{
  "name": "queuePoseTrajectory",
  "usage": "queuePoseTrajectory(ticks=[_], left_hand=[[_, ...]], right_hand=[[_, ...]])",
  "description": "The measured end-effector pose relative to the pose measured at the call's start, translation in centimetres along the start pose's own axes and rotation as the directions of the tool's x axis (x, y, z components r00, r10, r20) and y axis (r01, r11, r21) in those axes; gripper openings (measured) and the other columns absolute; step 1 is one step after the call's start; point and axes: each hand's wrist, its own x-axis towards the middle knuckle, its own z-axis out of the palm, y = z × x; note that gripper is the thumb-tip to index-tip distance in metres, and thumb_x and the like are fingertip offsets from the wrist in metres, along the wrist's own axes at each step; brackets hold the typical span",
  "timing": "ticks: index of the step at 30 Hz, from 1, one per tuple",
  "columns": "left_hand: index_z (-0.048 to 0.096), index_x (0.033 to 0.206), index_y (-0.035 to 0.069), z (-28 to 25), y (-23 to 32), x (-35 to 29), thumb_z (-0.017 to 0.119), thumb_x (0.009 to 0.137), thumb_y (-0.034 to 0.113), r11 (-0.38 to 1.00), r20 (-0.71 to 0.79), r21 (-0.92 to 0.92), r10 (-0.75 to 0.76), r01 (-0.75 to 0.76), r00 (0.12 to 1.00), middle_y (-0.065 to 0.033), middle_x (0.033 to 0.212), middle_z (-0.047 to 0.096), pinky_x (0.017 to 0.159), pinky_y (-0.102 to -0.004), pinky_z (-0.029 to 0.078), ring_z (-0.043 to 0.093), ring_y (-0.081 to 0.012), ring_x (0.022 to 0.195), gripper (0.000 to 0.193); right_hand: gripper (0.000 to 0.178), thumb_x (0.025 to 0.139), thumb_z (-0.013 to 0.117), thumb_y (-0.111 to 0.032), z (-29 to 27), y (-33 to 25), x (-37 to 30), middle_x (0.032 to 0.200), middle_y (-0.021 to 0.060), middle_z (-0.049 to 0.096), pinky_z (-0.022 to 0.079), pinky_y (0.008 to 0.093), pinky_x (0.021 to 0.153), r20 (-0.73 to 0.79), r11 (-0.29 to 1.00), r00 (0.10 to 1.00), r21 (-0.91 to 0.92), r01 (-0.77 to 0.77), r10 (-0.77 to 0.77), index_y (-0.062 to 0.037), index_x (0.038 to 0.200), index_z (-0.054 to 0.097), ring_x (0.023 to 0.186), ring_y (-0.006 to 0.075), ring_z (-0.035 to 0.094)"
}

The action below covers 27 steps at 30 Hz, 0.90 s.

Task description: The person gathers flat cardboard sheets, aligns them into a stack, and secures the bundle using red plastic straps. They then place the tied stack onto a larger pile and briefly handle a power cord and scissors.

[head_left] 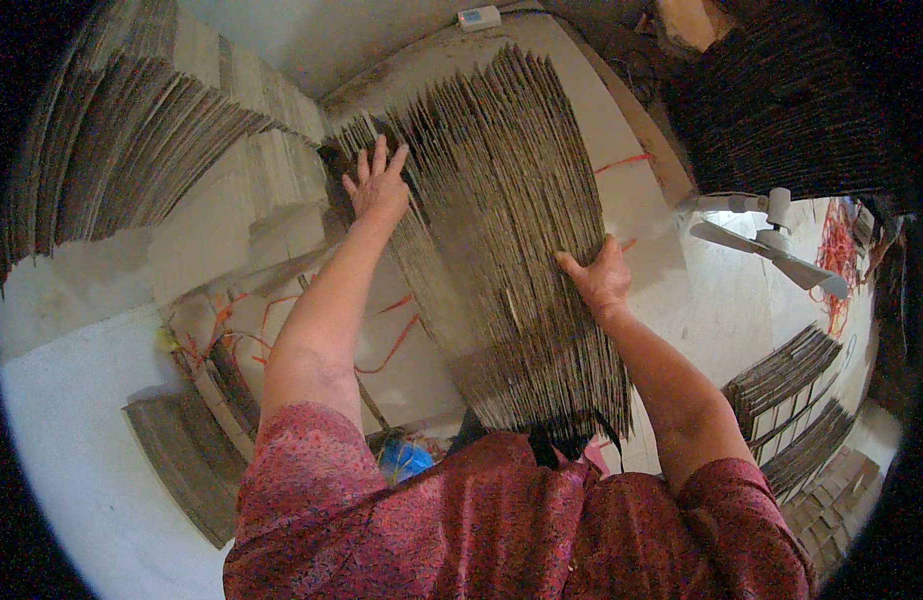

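Observation:
A long row of brown-grey cardboard pieces [522, 200], packed closely with their thin edges up, runs from the far side of a pale table [652, 260] back toward my body. My left hand [380, 188] lies on its far left edge, fingers spread and stretched out. Along the right side, my right hand [604, 283] grips the row, its thumb over the top edges and its other fingers mostly hidden at the side. The near end of the row reaches my red patterned shirt, where a black strap [612, 430] hangs.
Cardboard stacks stand at the left [132, 150], far right [792, 110] and lower right [792, 375]. A fan [770, 250] with pale blades is on the right, near red strings [840, 260]. Red strips [392, 340] trail on the left. A white box [479, 18] sits at the table's far edge.

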Motion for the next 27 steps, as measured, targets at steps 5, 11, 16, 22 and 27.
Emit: queuePoseTrajectory(ticks=[5, 11, 16, 22, 27], left_hand=[[0.043, 0.128, 0.021, 0.1, -0.3, 0.0, 0.049, 0.083, 0.029, 0.978, -0.015, -0.188, -0.092, 0.087, 0.996, -0.0023, 0.144, 0.022, 0.099, -0.0597, 0.022, 0.019, -0.0290, 0.131, 0.046], [0.042, 0.126, 0.014, 0.3, 0.0, 0.1, 0.057, 0.079, 0.037, 0.960, -0.043, -0.262, -0.114, 0.099, 0.993, -0.0030, 0.143, 0.020, 0.100, -0.0571, 0.023, 0.023, -0.0318, 0.128, 0.055], [0.037, 0.132, 0.022, -1.2, 2.0, 0.5, 0.052, 0.081, 0.023, 0.990, -0.037, -0.128, 0.059, -0.063, 0.998, -0.0024, 0.147, 0.011, 0.102, -0.0573, 0.019, 0.018, -0.0322, 0.131, 0.052], [0.042, 0.129, 0.021, 0.3, 1.3, 1.0, 0.052, 0.081, 0.025, 0.971, -0.002, -0.236, -0.028, 0.027, 1.000, -0.0035, 0.145, 0.017, 0.100, -0.0594, 0.021, 0.018, -0.0305, 0.132, 0.049], [0.039, 0.130, 0.018, -0.1, 3.5, 1.6, 0.056, 0.080, 0.032, 0.956, -0.005, -0.274, -0.105, 0.100, 0.994, -0.0064, 0.144, 0.019, 0.100, -0.0587, 0.022, 0.019, -0.0311, 0.131, 0.054]], right_hand=[[0.073, 0.059, 0.071, -0.055, 0.3, 0.1, 0.0, 0.092, 0.0166, 0.060, 0.046, 0.0426, 0.074, -0.031, 1.000, 0.999, -0.012, 0.015, -0.015, -0.0040, 0.104, 0.045, 0.086, 0.0358, 0.059], [0.074, 0.060, 0.071, -0.055, -0.2, -0.2, -0.1, 0.098, 0.0168, 0.058, 0.046, 0.0418, 0.076, 0.003, 1.000, 1.000, 0.013, 0.004, -0.004, -0.0031, 0.107, 0.046, 0.090, 0.0348, 0.057], [0.076, 0.060, 0.070, -0.056, -0.9, -0.3, -0.2, 0.102, 0.0176, 0.056, 0.045, 0.0418, 0.077, 0.008, 0.999, 1.000, 0.022, 0.027, -0.028, -0.0027, 0.108, 0.045, 0.093, 0.0349, 0.056], [0.075, 0.060, 0.070, -0.058, -0.1, -0.2, 0.0, 0.095, 0.0167, 0.059, 0.047, 0.0416, 0.075, 0.009, 0.999, 1.000, -0.030, 0.030, -0.030, -0.0030, 0.104, 0.046, 0.086, 0.0339, 0.059], [0.076, 0.059, 0.070, -0.058, -0.1, 0.2, 0.3, 0.100, 0.0160, 0.057, 0.048, 0.0424, 0.073, 0.004, 0.999, 0.999, -0.017, 0.034, -0.034, -0.0027, 0.105, 0.046, 0.086, 0.0337, 0.059]])
